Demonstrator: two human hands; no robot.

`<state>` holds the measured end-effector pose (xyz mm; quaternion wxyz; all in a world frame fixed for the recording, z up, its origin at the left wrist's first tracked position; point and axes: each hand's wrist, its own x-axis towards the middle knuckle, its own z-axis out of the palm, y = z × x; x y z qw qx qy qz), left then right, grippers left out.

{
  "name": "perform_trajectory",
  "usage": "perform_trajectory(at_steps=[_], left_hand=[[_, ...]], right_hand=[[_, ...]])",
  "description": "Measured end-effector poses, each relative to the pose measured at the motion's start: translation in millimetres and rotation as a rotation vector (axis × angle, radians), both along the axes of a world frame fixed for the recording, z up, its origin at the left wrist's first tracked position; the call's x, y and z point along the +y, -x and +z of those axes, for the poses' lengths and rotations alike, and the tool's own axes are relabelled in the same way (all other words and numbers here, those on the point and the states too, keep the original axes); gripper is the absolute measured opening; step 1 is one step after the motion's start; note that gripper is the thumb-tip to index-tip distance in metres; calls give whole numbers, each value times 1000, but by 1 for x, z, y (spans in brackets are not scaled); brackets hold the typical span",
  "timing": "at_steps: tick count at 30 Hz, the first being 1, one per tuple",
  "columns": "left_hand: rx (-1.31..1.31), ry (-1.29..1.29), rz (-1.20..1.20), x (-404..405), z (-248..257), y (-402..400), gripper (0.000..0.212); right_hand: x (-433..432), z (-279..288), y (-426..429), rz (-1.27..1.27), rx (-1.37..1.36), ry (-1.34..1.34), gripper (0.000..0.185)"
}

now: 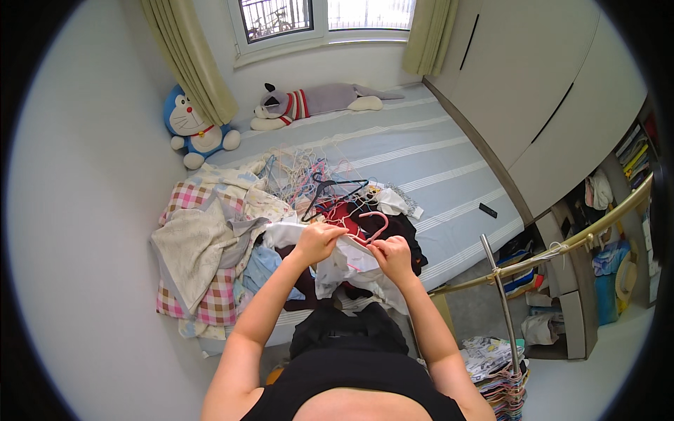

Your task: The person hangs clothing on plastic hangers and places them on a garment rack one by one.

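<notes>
Both my hands hold a white garment (pixel 347 268) up in front of me, over the near part of the bed. My left hand (pixel 319 243) pinches its upper edge on the left. On the right, my right hand (pixel 392 257) grips the same edge close to a pink hanger (pixel 380 221), whose hook curls up above the fingers. How far the hanger sits inside the cloth is hidden. Just beyond my hands lie a black hanger (pixel 337 184), a red garment (pixel 337 213) and dark clothes (pixel 410 231). A light blue garment (pixel 263 268) lies left of my left wrist.
Tangled wire hangers (pixel 295 173) lie mid-bed. Checked bedding (pixel 218 294) and a beige cloth (pixel 189 252) are piled at left. Plush toys (pixel 326 100) sit at the far side. A remote (pixel 488 210) rests at right. A metal rail (pixel 503 300) with hung clothes (pixel 489 358) stands nearby.
</notes>
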<state>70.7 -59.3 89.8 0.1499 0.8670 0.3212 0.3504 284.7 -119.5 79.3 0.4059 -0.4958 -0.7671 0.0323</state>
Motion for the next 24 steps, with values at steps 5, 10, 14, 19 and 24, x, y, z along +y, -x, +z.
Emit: perform_trajectory(at_steps=[5, 10, 14, 19, 24], left_hand=[[-177, -242, 5, -20, 1, -25, 28], [-144, -200, 107, -7, -7, -12, 26], [75, -25, 74, 21, -30, 8, 15], [-90, 108, 110, 27, -56, -25, 33], [60, 280, 40, 5, -85, -87, 37]], right_hand=[[-10, 1, 12, -133, 70, -55, 11], [-37, -1, -4, -140, 161, -111, 9], [-61, -17, -26, -232, 244, -105, 11], [-99, -35, -51, -405, 350, -22, 9], [-152, -59, -83, -657, 575, 73, 11]])
